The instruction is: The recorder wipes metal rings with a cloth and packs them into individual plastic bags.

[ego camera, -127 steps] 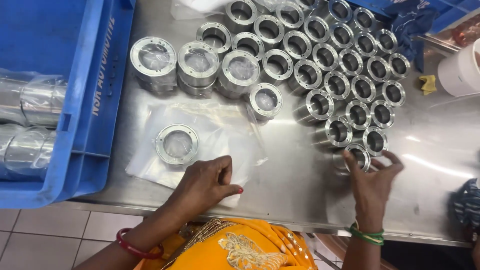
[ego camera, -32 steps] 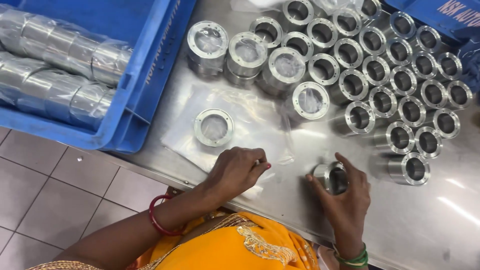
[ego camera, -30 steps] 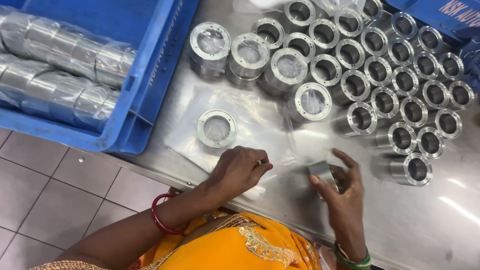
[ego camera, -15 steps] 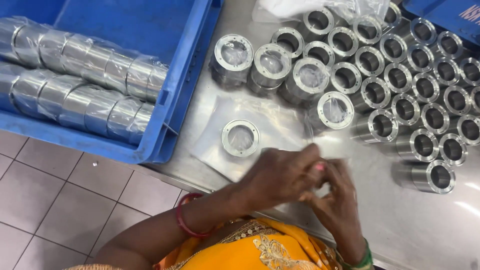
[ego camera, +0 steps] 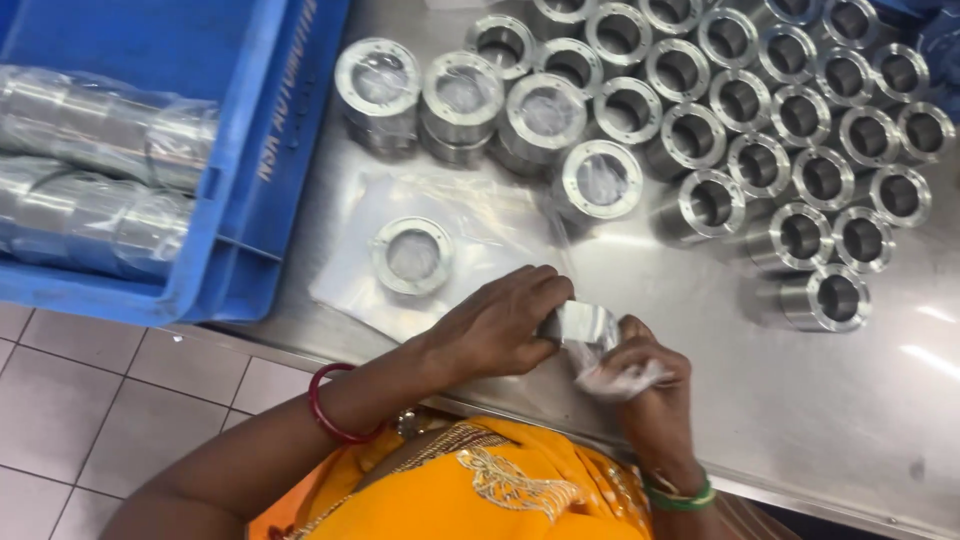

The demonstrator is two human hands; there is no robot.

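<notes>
Shiny metal sleeve (ego camera: 583, 323), half hidden, sat between both sets of fingers, left hand (ego camera: 497, 325) pinching it closed, right hand (ego camera: 640, 372) clutching crumpled clear wrap (ego camera: 618, 377) beneath.

Steel table (ego camera: 820, 420) over tiled floor (ego camera: 90, 400)
</notes>
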